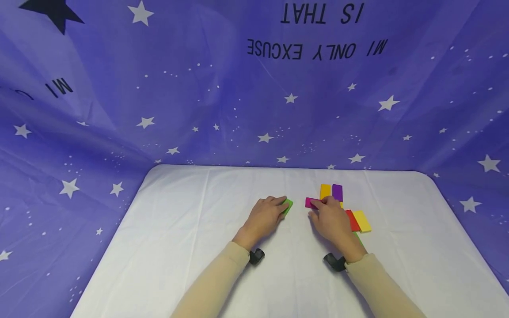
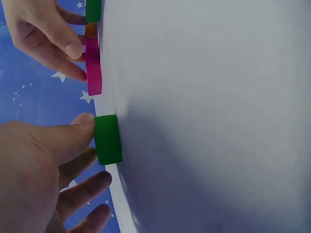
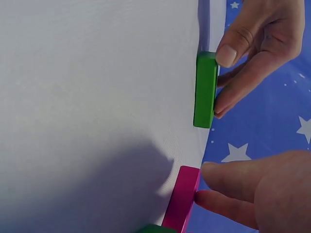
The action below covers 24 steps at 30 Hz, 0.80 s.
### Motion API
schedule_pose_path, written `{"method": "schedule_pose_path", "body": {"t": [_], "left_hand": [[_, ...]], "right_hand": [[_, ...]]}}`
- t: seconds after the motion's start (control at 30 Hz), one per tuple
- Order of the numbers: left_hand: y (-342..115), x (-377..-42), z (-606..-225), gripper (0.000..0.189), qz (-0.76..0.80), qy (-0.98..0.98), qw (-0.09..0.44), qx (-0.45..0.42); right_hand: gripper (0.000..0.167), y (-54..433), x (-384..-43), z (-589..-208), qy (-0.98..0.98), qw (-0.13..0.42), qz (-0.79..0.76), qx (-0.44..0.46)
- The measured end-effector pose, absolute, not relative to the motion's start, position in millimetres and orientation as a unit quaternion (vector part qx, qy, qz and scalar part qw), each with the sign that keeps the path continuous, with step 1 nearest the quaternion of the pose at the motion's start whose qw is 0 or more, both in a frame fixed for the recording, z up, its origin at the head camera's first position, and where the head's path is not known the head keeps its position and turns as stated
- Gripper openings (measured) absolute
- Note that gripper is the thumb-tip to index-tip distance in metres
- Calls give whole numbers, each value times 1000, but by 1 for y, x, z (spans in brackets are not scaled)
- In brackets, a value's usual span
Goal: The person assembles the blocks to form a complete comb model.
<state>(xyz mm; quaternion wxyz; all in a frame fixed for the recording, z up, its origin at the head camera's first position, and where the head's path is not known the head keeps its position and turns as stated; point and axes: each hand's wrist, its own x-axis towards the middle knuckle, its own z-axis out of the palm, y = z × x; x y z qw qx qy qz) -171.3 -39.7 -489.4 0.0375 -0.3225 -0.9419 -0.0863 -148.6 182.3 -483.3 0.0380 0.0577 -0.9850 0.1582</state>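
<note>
My left hand (image 1: 265,216) is at the middle of the white table, with a small green block (image 1: 288,206) between its thumb and fingers. In the left wrist view the thumb is at one corner of that block, and the lower fingers are spread apart. To the right, my right hand (image 1: 332,219) holds a magenta block (image 1: 313,203) by thumb and index finger, the index lying over it. The two blocks lie a short gap apart. Beyond and beside the right hand are an orange block (image 1: 325,190) and a purple block (image 1: 337,192).
Right of the right hand lie a red block (image 1: 352,220) and a yellow block (image 1: 362,221), side by side. Another green block (image 1: 359,239) is partly hidden by the right wrist. A blue star-patterned cloth (image 1: 238,110) rises behind the white tabletop (image 1: 179,212).
</note>
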Motion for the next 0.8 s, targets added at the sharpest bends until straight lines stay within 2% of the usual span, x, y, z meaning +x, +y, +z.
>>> {"method": "schedule_pose_path", "body": {"t": [0.27, 0.5, 0.8], "left_hand": [[-38, -166, -492, 39, -111, -959, 68, -252], [-40, -169, -490, 39, -139, -968, 95, -186], [-52, -187, -493, 40, -154, -971, 81, -167]], "right_hand": [[35, 180, -150, -482, -982, 62, 163, 73], [35, 177, -151, -482, -982, 56, 162, 73], [32, 174, -154, -489, -976, 78, 177, 97]]}}
